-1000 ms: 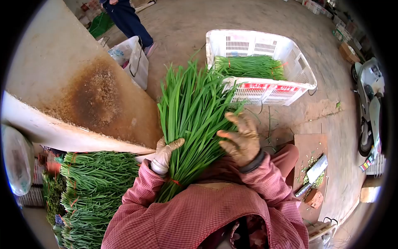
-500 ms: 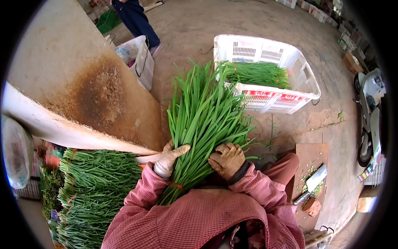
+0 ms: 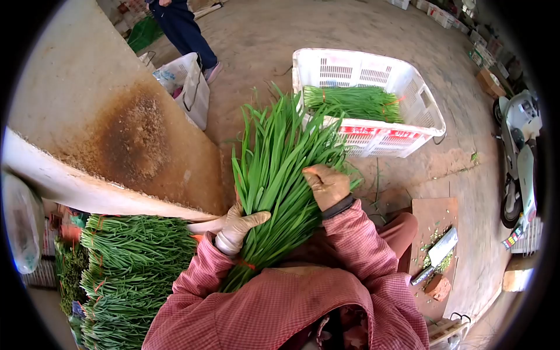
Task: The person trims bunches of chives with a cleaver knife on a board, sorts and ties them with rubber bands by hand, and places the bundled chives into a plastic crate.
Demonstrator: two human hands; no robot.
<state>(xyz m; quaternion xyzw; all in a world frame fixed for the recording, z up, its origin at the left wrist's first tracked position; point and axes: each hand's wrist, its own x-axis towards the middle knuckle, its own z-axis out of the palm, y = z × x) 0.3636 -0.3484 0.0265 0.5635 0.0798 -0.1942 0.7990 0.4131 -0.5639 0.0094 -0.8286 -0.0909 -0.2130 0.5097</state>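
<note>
right hand [image 3: 328,186] moved up the green bunch [image 3: 280,175] | curled at its edge, can't tell if pinching | left hand [image 3: 240,227] wraps it above red tie [image 3: 247,264] by jacket [image 3: 280,309], prob for steadiness

- Leafy bunch [image 3: 280,169]: long, flat, bright green blades, loose and fanned at the tips.
- Tie [image 3: 247,265]: orange-red, across the narrower lower part.
- Pose: slanted, tips forward, tied end rearward.
- Location: between left hand [image 3: 240,227] and right hand [image 3: 330,186].
</note>
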